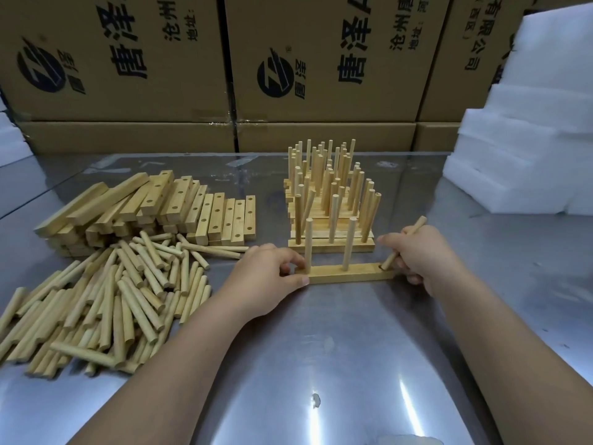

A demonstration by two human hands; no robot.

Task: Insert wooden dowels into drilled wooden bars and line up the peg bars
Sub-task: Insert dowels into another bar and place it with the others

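Fingers of the left hand (266, 279) pinch the left end of a drilled wooden bar (351, 273) on the table (353, 364). Fingers of the right hand (420, 255) grip a tilted dowel (417, 227), its tip at the bar's right hole. Beyond the fingers, cartons (321, 91) read 唐泽 and 沧州.

Both forearms outstretched, left hand (268, 281) in a pinch, right hand (423, 256) with fingers (394, 243) curled.

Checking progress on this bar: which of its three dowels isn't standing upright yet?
The right-end dowel, gripped by the right hand: it leans, tip at the end hole of the bar; the left dowel and middle dowel stand upright.
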